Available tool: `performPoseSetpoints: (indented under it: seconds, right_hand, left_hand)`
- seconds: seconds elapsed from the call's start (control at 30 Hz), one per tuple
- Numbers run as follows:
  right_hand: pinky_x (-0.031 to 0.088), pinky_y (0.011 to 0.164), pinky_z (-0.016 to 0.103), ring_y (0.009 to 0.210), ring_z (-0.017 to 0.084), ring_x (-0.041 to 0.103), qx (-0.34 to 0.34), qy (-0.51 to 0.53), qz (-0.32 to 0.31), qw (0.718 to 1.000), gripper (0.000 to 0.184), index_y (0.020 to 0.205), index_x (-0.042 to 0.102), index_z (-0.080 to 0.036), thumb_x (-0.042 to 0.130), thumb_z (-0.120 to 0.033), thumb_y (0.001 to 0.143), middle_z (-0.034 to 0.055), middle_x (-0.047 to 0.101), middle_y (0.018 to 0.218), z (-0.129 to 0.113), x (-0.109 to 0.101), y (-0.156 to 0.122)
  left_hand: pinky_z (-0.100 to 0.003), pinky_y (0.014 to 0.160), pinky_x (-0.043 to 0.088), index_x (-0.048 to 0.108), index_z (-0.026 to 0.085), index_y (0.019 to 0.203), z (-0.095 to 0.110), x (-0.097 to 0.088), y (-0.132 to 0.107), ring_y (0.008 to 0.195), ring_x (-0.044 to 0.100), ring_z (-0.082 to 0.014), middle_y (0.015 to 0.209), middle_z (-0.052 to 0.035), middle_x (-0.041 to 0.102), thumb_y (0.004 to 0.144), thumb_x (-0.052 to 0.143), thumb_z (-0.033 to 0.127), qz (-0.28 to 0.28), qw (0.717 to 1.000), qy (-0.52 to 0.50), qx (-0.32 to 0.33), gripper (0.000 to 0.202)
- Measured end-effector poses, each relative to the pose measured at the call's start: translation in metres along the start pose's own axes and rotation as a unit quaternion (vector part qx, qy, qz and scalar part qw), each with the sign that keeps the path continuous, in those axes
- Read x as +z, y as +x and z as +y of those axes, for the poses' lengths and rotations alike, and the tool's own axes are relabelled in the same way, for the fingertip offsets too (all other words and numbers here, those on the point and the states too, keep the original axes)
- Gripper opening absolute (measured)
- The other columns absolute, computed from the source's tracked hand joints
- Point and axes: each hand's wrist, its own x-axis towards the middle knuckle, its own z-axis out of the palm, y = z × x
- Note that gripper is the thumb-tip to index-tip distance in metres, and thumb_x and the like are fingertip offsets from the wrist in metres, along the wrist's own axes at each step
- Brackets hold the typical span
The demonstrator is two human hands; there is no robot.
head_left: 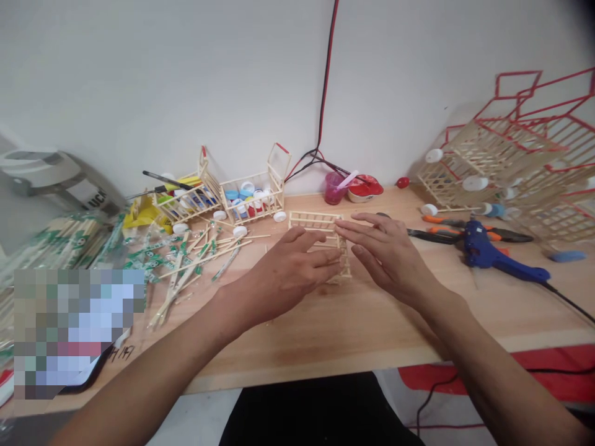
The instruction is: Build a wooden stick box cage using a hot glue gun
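A small basket frame of thin wooden sticks (316,218) lies on the table in front of me, partly covered by my hands. My left hand (297,267) reaches over its near side, fingers bent around the sticks; the thumb and what lies under the palm are hidden. My right hand (388,254) is at the frame's right end, its fingers stretched out and the tips at the corner sticks. Behind to the left stand a mini stick cart filled with bottle caps (253,204) and a second filled cart (186,201).
Loose and wrapped chopsticks (195,266) spread over the left, beside a blurred-out phone (83,337). A blue hot glue gun (497,251) and orange-handled pliers (441,232) lie right, before stacked carts with red handles (502,148). A purple cup (333,189) stands by the wall.
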Motion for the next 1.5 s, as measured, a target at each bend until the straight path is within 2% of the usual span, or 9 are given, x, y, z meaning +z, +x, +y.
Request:
performPoseSetpoints:
  seconds: [0.23, 0.4, 0.47, 0.57, 0.77, 1.17, 1.23, 1.33, 1.5]
  right_hand:
    - [0.04, 0.104, 0.051, 0.13, 0.028, 0.052, 0.013, 0.036, 0.019, 0.999, 0.038, 0.133, 0.062, -0.023, 0.042, -0.028, 0.102, 0.0056, 0.067, 0.134, 0.002, -0.005, 0.001]
    - [0.043, 0.105, 0.049, 0.12, 0.025, 0.06, 0.111, 0.105, 0.194, 0.969, 0.04, 0.126, 0.068, -0.027, 0.034, -0.027, 0.104, 0.007, 0.071, 0.124, 0.004, -0.01, 0.0]
    - [0.045, 0.102, 0.049, 0.114, 0.025, 0.062, 0.122, 0.103, 0.218, 0.963, 0.039, 0.119, 0.071, -0.027, 0.035, -0.027, 0.104, 0.0077, 0.073, 0.116, 0.006, -0.007, -0.003]
    - [0.045, 0.1, 0.049, 0.111, 0.026, 0.063, 0.105, 0.082, 0.193, 0.972, 0.037, 0.116, 0.072, -0.023, 0.037, -0.027, 0.103, 0.0095, 0.074, 0.111, 0.008, 0.002, -0.007]
    - [0.043, 0.103, 0.049, 0.115, 0.027, 0.059, 0.061, 0.051, 0.143, 0.987, 0.035, 0.118, 0.07, -0.02, 0.041, -0.026, 0.101, 0.0081, 0.074, 0.117, 0.008, 0.012, -0.013]
    - [0.041, 0.105, 0.051, 0.118, 0.026, 0.058, 0.079, 0.053, 0.123, 0.988, 0.036, 0.119, 0.07, -0.022, 0.039, -0.028, 0.102, 0.0061, 0.073, 0.12, 0.009, 0.013, -0.015]
    - [0.041, 0.105, 0.05, 0.118, 0.026, 0.058, 0.086, 0.053, 0.13, 0.986, 0.035, 0.119, 0.069, -0.022, 0.039, -0.029, 0.102, 0.0066, 0.073, 0.121, 0.012, 0.015, -0.015]
    - [0.041, 0.104, 0.049, 0.117, 0.025, 0.058, 0.094, 0.053, 0.137, 0.985, 0.035, 0.119, 0.069, -0.021, 0.039, -0.029, 0.102, 0.0071, 0.073, 0.12, 0.016, 0.017, -0.016]
    - [0.044, 0.096, 0.047, 0.107, 0.026, 0.063, 0.108, 0.049, 0.148, 0.982, 0.035, 0.111, 0.071, -0.019, 0.038, -0.031, 0.102, 0.0093, 0.075, 0.111, 0.019, 0.019, -0.017]
  left_hand:
    - [-0.042, 0.101, 0.041, 0.066, 0.021, 0.122, 0.001, 0.003, -0.002, 0.126, 0.05, -0.0258, 0.133, 0.0023, 0.066, 0.1, 0.047, 0.013, 0.016, 1.0, -0.005, -0.004, 0.031]
    - [-0.042, 0.107, 0.039, 0.062, 0.019, 0.13, -0.004, 0.005, 0.0, 0.13, 0.048, -0.025, 0.143, -0.0005, 0.058, 0.099, 0.047, 0.011, 0.035, 0.999, 0.014, -0.027, 0.035]
    - [-0.044, 0.106, 0.04, 0.06, 0.019, 0.132, -0.008, 0.007, 0.002, 0.131, 0.047, -0.0262, 0.145, -0.0017, 0.057, 0.099, 0.046, 0.01, 0.029, 0.998, 0.033, -0.035, 0.038]
    - [-0.045, 0.103, 0.041, 0.058, 0.019, 0.135, -0.014, 0.01, 0.005, 0.13, 0.048, -0.0288, 0.145, -0.002, 0.057, 0.098, 0.045, 0.008, 0.007, 0.997, 0.063, -0.031, 0.041]
    - [-0.047, 0.101, 0.04, 0.055, 0.022, 0.138, -0.014, 0.015, 0.01, 0.132, 0.047, -0.0308, 0.146, -0.001, 0.056, 0.098, 0.044, 0.008, -0.013, 0.997, 0.075, -0.025, 0.044]
    - [-0.047, 0.102, 0.039, 0.059, 0.02, 0.134, -0.013, 0.016, 0.012, 0.132, 0.048, -0.0296, 0.142, -0.0049, 0.059, 0.095, 0.047, 0.006, -0.018, 0.997, 0.07, -0.032, 0.043]
    - [-0.046, 0.103, 0.04, 0.058, 0.02, 0.134, -0.013, 0.017, 0.011, 0.132, 0.047, -0.0282, 0.143, -0.0053, 0.058, 0.095, 0.046, 0.005, -0.003, 0.997, 0.066, -0.037, 0.044]
    - [-0.045, 0.104, 0.042, 0.06, 0.019, 0.13, -0.017, 0.017, 0.008, 0.131, 0.049, -0.0257, 0.143, -0.007, 0.058, 0.094, 0.046, 0.004, 0.058, 0.995, 0.05, -0.06, 0.042]
    - [-0.045, 0.1, 0.048, 0.068, 0.016, 0.116, -0.031, 0.009, -0.005, 0.115, 0.059, -0.0224, 0.12, -0.0089, 0.071, 0.092, 0.046, 0.003, 0.151, 0.978, 0.0, -0.141, 0.034]
